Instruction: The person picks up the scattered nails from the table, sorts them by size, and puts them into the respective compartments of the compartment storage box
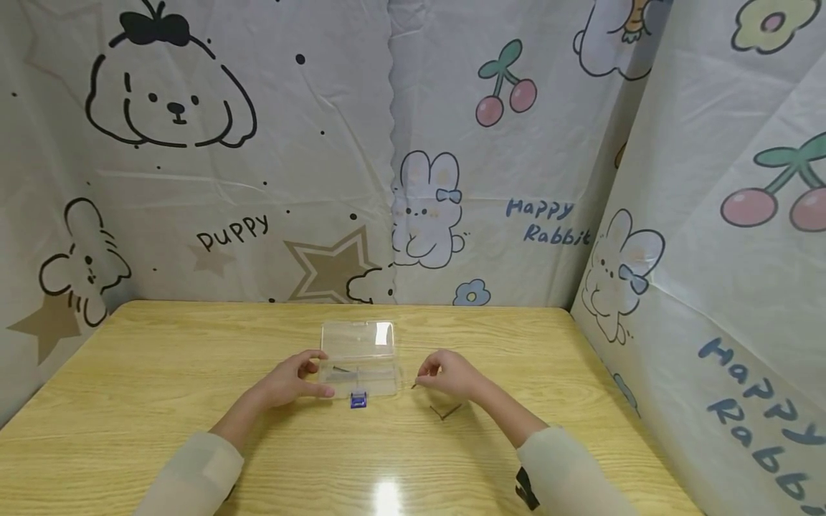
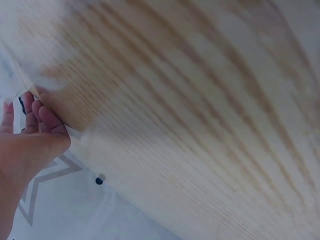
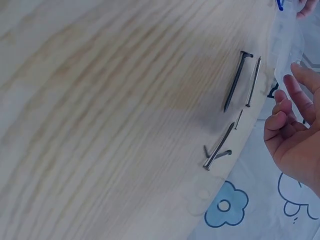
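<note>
A clear plastic box (image 1: 377, 385) with its lid (image 1: 351, 338) raised stands on the table. Inside, on the left, lies a thin dark nail (image 1: 342, 369). My left hand (image 1: 293, 378) grips the box's left end, thumb at the front corner and fingers at the back. To the right of the box, my right hand (image 1: 450, 374) pinches a small nail (image 1: 414, 385) between thumb and fingertips. Just below that hand, nails (image 1: 444, 414) lie in a V. From the right wrist, several loose nails (image 3: 235, 82) of different lengths show on the wood beside my hand.
The box has a blue latch (image 1: 358, 400) at its front. Under everything is a wood-grain table (image 1: 193, 351). Printed cloth (image 1: 310, 172) hangs behind it and along the right side. A black thing (image 1: 526, 489) shows by the right sleeve.
</note>
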`<state>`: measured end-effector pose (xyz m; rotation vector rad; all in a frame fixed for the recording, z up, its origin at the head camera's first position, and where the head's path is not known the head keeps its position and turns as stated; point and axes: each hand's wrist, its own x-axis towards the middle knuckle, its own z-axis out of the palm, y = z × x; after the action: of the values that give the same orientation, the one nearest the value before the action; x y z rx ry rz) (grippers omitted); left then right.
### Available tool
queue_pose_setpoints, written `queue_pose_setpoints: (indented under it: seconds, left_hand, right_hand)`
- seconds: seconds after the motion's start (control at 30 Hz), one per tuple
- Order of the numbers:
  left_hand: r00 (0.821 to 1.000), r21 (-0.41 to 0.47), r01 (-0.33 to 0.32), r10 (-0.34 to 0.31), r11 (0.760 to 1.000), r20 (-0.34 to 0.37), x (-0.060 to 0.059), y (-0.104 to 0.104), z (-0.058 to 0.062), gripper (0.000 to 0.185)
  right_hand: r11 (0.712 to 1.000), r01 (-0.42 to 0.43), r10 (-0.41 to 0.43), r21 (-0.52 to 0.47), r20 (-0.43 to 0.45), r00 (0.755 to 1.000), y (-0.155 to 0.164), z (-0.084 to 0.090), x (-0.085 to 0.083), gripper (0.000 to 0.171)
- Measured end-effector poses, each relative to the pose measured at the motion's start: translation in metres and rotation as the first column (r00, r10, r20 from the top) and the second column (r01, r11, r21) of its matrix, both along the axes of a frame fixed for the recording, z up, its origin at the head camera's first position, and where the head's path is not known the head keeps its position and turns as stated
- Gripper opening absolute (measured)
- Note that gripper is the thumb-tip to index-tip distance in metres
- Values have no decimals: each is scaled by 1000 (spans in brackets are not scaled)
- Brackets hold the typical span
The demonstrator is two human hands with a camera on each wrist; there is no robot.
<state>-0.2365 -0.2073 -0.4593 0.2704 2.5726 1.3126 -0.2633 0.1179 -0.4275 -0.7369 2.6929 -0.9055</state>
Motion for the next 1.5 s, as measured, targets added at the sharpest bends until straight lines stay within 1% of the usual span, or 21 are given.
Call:
queue_pose_setpoints:
  seconds: [0.37, 0.53, 0.73, 0.93, 1.07, 1.17, 1.5]
  left_hand:
    - [1000, -7, -3, 3, 1000, -8, 2, 2, 2, 75]
    - [1000, -5, -6, 6, 1000, -10, 2, 2, 3, 75]
    - [1000, -4, -7, 7, 1000, -10, 1, 2, 3, 75]
    - [1000, -12, -8, 8, 1000, -8, 1, 2, 3, 75]
    - [1000, -16, -8, 8, 1000, -4, 2, 3, 4, 74]
    - [1000, -12, -6, 6, 1000, -3, 2, 3, 4, 74]
    - [1000, -5, 1, -1, 1000, -12, 2, 1, 3, 75]
  right_hand:
    - [1000, 16, -16, -7, 6, 1000, 30, -8, 8, 9]
    - [1000, 30, -30, 10, -3, 1000, 42, -11, 11, 9]
    - [998, 54, -54, 10, 15, 998, 56, -14, 14, 8]
    - [999, 21, -21, 24, 2, 1000, 67, -16, 17, 8]
    - [1000, 8, -9, 29, 12, 1000, 71, -16, 21, 8]
    - [1000, 15, -15, 17, 23, 1000, 72, -18, 23, 9]
    - [999, 33, -33, 10, -6, 999, 71, -26, 24, 6]
